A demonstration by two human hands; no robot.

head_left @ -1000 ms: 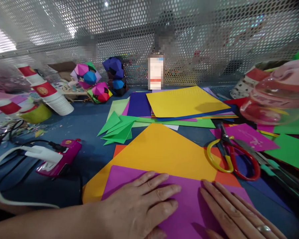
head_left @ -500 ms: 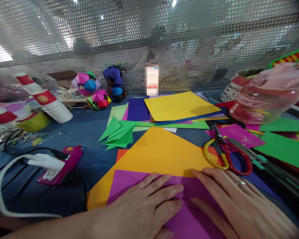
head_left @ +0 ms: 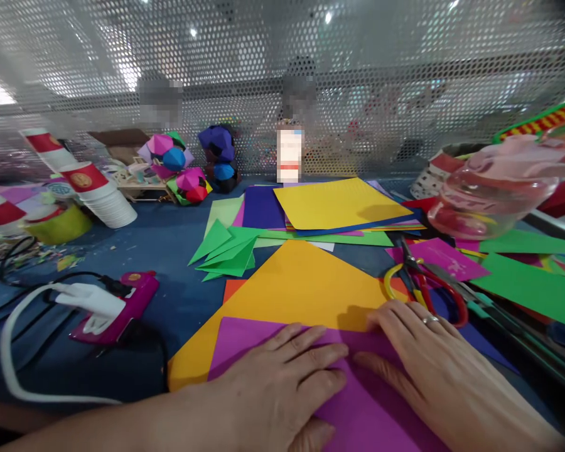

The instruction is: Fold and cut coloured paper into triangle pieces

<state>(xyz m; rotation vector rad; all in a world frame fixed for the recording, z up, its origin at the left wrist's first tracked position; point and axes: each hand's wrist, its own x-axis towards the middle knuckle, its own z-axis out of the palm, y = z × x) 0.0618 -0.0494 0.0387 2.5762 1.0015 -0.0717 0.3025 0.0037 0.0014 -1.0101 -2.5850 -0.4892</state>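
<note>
A sheet of purple paper (head_left: 358, 402) lies on a larger orange-yellow sheet (head_left: 294, 282), close to me. My left hand (head_left: 287, 383) rests flat on the purple sheet, fingers stretched toward the right. On the sheet's right side is my right hand (head_left: 419, 358), a ring on one finger. Its fingers bend down at the purple sheet's far edge, with the thumb apart from them. Just beyond those fingers lie scissors (head_left: 419, 279) with a yellow and a red handle, partly hidden by the hand.
Folded green paper pieces (head_left: 228, 248) lie ahead, beside a stack topped by a yellow sheet (head_left: 341, 204). At left are a magenta power strip (head_left: 141, 292) with cables and stacked paper cups (head_left: 98, 194). A clear pink container (head_left: 484, 194) stands at right, before a perforated metal screen (head_left: 358, 94).
My right hand has shifted slightly, its fingers now more bent and its thumb nearer the left hand. My left hand stays flat on the purple paper. The view has turned a little.
</note>
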